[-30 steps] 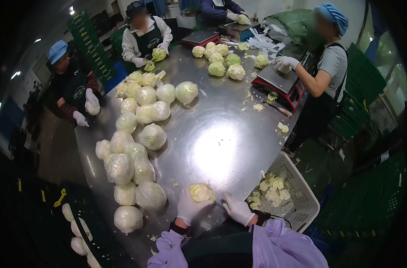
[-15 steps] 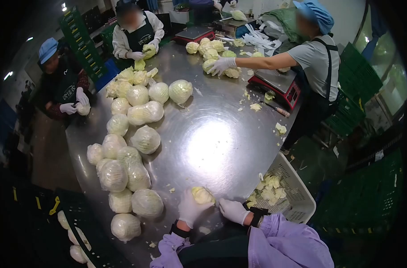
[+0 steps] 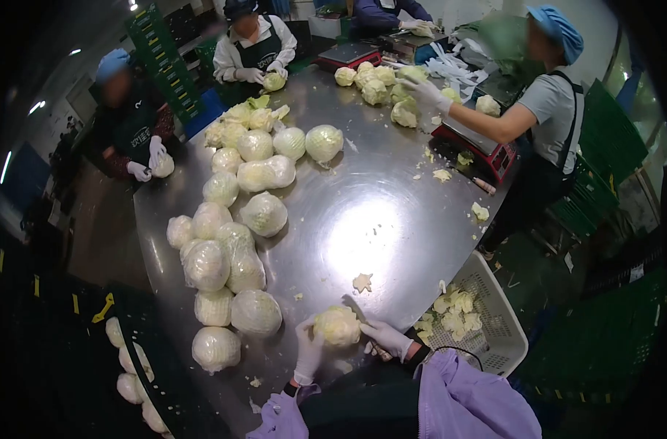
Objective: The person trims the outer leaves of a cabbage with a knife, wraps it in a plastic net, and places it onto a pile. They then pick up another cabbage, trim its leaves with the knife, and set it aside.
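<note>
In my gloved left hand (image 3: 309, 350) a pale yellow-green cabbage (image 3: 338, 326) is gripped from its left side, just above the steel table's near edge. My gloved right hand (image 3: 387, 339) is closed at the cabbage's right side. Below its fingers shows the brown handle of a knife (image 3: 381, 353); the blade is mostly hidden, with a dark narrow strip visible beside the cabbage. A torn leaf scrap (image 3: 362, 282) lies on the table beyond the cabbage.
Several film-wrapped cabbages (image 3: 256, 313) fill the table's left side. A white basket (image 3: 505, 322) of trimmed leaves stands at the right. Across the table are red scales (image 3: 494, 157), unwrapped cabbages (image 3: 375, 91), a loose knife (image 3: 484, 186) and several co-workers. Green crates (image 3: 128, 293) stand at lower left.
The cabbage in my left hand has turned and more of it shows. A leaf scrap now lies beyond it. The whole view has shifted rightward; the right co-worker's hand has moved among the cabbages.
</note>
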`<state>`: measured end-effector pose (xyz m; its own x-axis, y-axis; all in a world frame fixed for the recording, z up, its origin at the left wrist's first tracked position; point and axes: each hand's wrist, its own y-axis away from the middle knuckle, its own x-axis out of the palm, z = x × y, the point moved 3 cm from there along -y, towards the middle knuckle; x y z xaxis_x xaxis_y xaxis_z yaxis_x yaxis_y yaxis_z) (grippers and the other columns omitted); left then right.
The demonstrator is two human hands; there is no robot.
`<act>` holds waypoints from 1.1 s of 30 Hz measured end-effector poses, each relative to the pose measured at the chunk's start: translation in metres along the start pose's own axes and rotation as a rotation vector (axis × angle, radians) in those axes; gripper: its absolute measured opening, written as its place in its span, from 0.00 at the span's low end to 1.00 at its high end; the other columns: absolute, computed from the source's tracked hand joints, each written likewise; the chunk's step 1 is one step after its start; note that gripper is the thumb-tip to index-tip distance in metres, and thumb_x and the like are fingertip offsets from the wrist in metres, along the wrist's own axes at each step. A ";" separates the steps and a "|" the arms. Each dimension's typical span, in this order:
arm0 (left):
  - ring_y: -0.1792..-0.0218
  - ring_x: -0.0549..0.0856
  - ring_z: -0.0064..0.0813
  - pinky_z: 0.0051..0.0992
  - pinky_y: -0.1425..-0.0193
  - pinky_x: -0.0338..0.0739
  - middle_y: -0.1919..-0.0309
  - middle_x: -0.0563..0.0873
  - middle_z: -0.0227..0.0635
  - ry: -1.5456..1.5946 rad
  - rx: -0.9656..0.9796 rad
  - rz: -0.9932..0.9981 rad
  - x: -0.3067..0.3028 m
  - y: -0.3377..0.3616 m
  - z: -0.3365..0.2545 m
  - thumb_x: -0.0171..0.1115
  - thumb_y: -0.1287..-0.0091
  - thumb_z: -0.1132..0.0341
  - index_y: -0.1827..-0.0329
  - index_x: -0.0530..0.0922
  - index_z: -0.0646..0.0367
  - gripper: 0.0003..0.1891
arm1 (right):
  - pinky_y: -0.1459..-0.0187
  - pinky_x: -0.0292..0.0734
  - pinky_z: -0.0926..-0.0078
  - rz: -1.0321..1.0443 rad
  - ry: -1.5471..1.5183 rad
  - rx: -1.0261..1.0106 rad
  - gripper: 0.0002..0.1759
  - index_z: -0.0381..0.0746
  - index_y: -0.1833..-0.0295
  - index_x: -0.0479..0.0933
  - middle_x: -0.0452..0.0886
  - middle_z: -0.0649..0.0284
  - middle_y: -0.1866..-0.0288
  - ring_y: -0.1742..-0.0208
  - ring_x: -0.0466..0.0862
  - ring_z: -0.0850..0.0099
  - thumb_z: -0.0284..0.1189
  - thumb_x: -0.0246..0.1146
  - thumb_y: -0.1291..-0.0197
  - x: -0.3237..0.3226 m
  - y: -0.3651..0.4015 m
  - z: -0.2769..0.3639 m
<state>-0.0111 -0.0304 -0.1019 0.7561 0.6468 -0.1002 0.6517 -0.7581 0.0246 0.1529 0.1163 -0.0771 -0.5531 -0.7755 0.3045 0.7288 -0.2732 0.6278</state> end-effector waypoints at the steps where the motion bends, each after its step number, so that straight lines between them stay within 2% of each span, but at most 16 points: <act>1: 0.38 0.71 0.39 0.38 0.33 0.68 0.39 0.70 0.48 0.047 -0.098 -0.013 0.002 0.001 -0.020 0.70 0.41 0.66 0.32 0.54 0.66 0.40 | 0.78 0.74 0.82 -0.059 0.055 -0.039 0.21 0.41 0.38 0.72 0.78 0.68 0.69 0.81 0.78 0.78 0.41 0.54 0.29 0.002 0.001 0.007; 2: 0.38 0.71 0.38 0.37 0.33 0.68 0.40 0.70 0.48 0.092 -0.193 -0.025 0.004 0.001 -0.042 0.69 0.40 0.67 0.31 0.53 0.66 0.40 | 0.79 0.72 0.84 -0.060 0.130 -0.066 0.22 0.42 0.35 0.71 0.80 0.68 0.65 0.75 0.80 0.79 0.40 0.57 0.30 -0.002 0.002 0.016; 4: 0.39 0.73 0.41 0.38 0.34 0.68 0.41 0.71 0.47 0.138 -0.218 -0.015 0.005 -0.002 -0.072 0.71 0.42 0.62 0.30 0.55 0.63 0.41 | 0.71 0.77 0.83 -0.106 0.417 -0.422 0.23 0.41 0.33 0.70 0.81 0.67 0.61 0.65 0.83 0.78 0.36 0.58 0.31 -0.006 -0.006 0.035; 6: 0.41 0.73 0.46 0.39 0.35 0.69 0.42 0.72 0.48 -0.665 0.175 0.186 0.007 -0.013 -0.099 0.74 0.47 0.56 0.29 0.59 0.58 0.44 | 0.65 0.78 0.81 -0.126 0.447 -0.457 0.23 0.40 0.34 0.70 0.82 0.65 0.58 0.61 0.83 0.77 0.34 0.58 0.31 -0.002 -0.013 0.051; 7: 0.39 0.72 0.48 0.37 0.32 0.65 0.41 0.71 0.53 -0.833 0.263 0.235 0.012 -0.020 -0.111 0.78 0.51 0.53 0.27 0.59 0.64 0.51 | 0.58 0.80 0.78 -0.157 0.478 -0.496 0.23 0.39 0.34 0.70 0.83 0.63 0.55 0.57 0.83 0.75 0.33 0.58 0.32 -0.001 -0.013 0.061; 10: 0.38 0.72 0.49 0.38 0.32 0.66 0.39 0.70 0.54 -0.603 0.117 0.387 0.024 -0.030 -0.104 0.78 0.52 0.51 0.28 0.57 0.68 0.53 | 0.49 0.78 0.72 -0.220 0.202 -0.311 0.22 0.39 0.34 0.70 0.83 0.54 0.48 0.53 0.85 0.68 0.32 0.58 0.32 -0.001 -0.001 0.080; 11: 0.38 0.72 0.49 0.38 0.32 0.66 0.39 0.70 0.54 -0.597 0.120 0.384 0.028 -0.031 -0.104 0.78 0.52 0.51 0.28 0.57 0.68 0.53 | 0.51 0.79 0.65 -0.325 0.502 -0.623 0.22 0.39 0.35 0.71 0.80 0.48 0.44 0.51 0.84 0.57 0.34 0.57 0.31 -0.008 -0.002 0.075; 12: 0.38 0.72 0.49 0.38 0.33 0.67 0.39 0.70 0.54 -0.552 0.050 0.314 0.029 -0.030 -0.104 0.78 0.52 0.50 0.28 0.57 0.69 0.54 | 0.51 0.79 0.65 -0.328 0.504 -0.622 0.22 0.39 0.35 0.71 0.80 0.48 0.44 0.51 0.84 0.57 0.34 0.57 0.31 -0.006 0.002 0.067; 15: 0.38 0.73 0.50 0.38 0.35 0.69 0.40 0.71 0.55 -0.545 -0.021 0.210 0.034 -0.031 -0.102 0.77 0.53 0.48 0.29 0.58 0.71 0.54 | 0.54 0.78 0.55 -0.422 1.001 -0.600 0.26 0.40 0.32 0.66 0.79 0.48 0.45 0.52 0.82 0.49 0.40 0.54 0.31 0.015 0.026 0.060; 17: 0.38 0.73 0.49 0.38 0.36 0.70 0.40 0.72 0.55 -0.576 -0.017 0.158 0.042 -0.032 -0.099 0.76 0.53 0.47 0.30 0.59 0.71 0.53 | 0.55 0.79 0.56 -0.474 0.998 -0.596 0.27 0.41 0.31 0.64 0.79 0.48 0.44 0.52 0.82 0.49 0.41 0.53 0.31 0.023 0.016 0.045; 19: 0.44 0.75 0.50 0.43 0.46 0.74 0.47 0.75 0.50 -0.758 0.043 0.063 0.048 -0.029 -0.096 0.72 0.51 0.44 0.33 0.62 0.66 0.48 | 0.57 0.79 0.55 -0.533 0.998 -0.635 0.27 0.43 0.30 0.62 0.77 0.50 0.42 0.55 0.82 0.49 0.42 0.52 0.31 0.024 0.011 0.045; 22: 0.44 0.75 0.51 0.44 0.46 0.73 0.47 0.75 0.50 -0.748 -0.012 0.091 0.051 -0.036 -0.103 0.71 0.52 0.43 0.33 0.63 0.64 0.48 | 0.58 0.79 0.55 -0.510 1.073 -0.460 0.25 0.45 0.32 0.65 0.79 0.51 0.45 0.57 0.83 0.50 0.41 0.52 0.31 0.021 0.009 0.051; 26: 0.43 0.76 0.50 0.41 0.43 0.74 0.44 0.76 0.51 -0.752 -0.142 0.177 0.055 -0.042 -0.117 0.74 0.54 0.46 0.35 0.65 0.66 0.47 | 0.59 0.78 0.54 -0.554 1.065 -0.525 0.23 0.44 0.34 0.66 0.81 0.52 0.48 0.59 0.83 0.49 0.40 0.52 0.31 0.004 -0.007 0.044; 29: 0.44 0.77 0.49 0.41 0.46 0.75 0.46 0.77 0.50 -0.751 0.052 0.109 0.048 -0.041 -0.103 0.75 0.53 0.47 0.38 0.68 0.63 0.43 | 0.59 0.78 0.54 -0.505 1.013 -0.433 0.23 0.43 0.34 0.66 0.81 0.52 0.50 0.58 0.83 0.49 0.40 0.52 0.31 -0.013 -0.021 0.037; 31: 0.46 0.79 0.49 0.40 0.47 0.76 0.47 0.78 0.50 -0.600 -0.131 0.155 0.038 -0.043 -0.101 0.76 0.54 0.47 0.41 0.69 0.63 0.42 | 0.59 0.78 0.54 -0.500 0.847 -0.704 0.24 0.44 0.32 0.66 0.81 0.51 0.49 0.58 0.82 0.49 0.39 0.52 0.30 0.002 -0.006 0.042; 33: 0.47 0.79 0.50 0.40 0.46 0.76 0.48 0.79 0.51 -0.605 -0.145 0.154 0.036 -0.044 -0.105 0.76 0.54 0.46 0.40 0.69 0.64 0.43 | 0.59 0.78 0.55 -0.476 0.911 -0.670 0.24 0.45 0.31 0.65 0.81 0.51 0.49 0.58 0.83 0.50 0.39 0.51 0.30 0.015 0.006 0.052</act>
<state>-0.0060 0.0354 -0.0022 0.7019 0.3373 -0.6274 0.5716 -0.7922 0.2135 0.1279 0.1323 -0.0316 -0.5323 -0.5594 -0.6354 0.7435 -0.6678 -0.0349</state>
